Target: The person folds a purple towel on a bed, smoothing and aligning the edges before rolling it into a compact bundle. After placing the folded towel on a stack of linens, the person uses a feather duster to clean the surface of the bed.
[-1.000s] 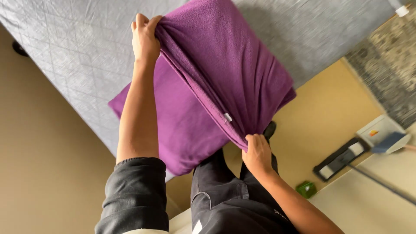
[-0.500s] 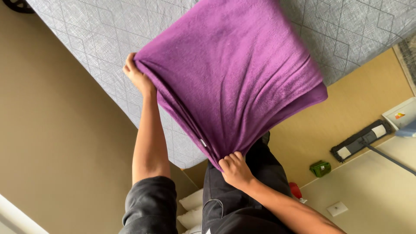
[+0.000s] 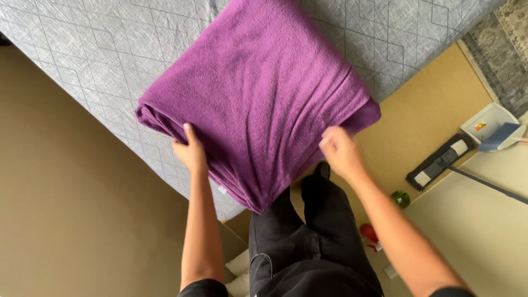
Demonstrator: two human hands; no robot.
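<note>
A folded purple towel [image 3: 264, 93] lies on the grey quilted bed [image 3: 82, 49], with its near corner hanging over the bed's edge. My left hand [image 3: 190, 151] grips the towel's folded near-left edge, thumb on top. Blurred by motion, my right hand [image 3: 340, 149] hovers beside the towel's near-right edge, fingers apart, holding nothing. My legs in black trousers [image 3: 308, 242] stand against the bed below the towel.
Tan floor [image 3: 77, 220] lies to the left of the bed. On the right are a flat mop head [image 3: 440, 162] with its long handle, a white dustpan [image 3: 487, 124], a small green object [image 3: 401, 198], a red object [image 3: 369, 233] and a patterned rug [image 3: 503, 49].
The towel has come down from being held up in both hands onto the bed. My right hand has let go of its lower edge; my left hand still holds the left edge.
</note>
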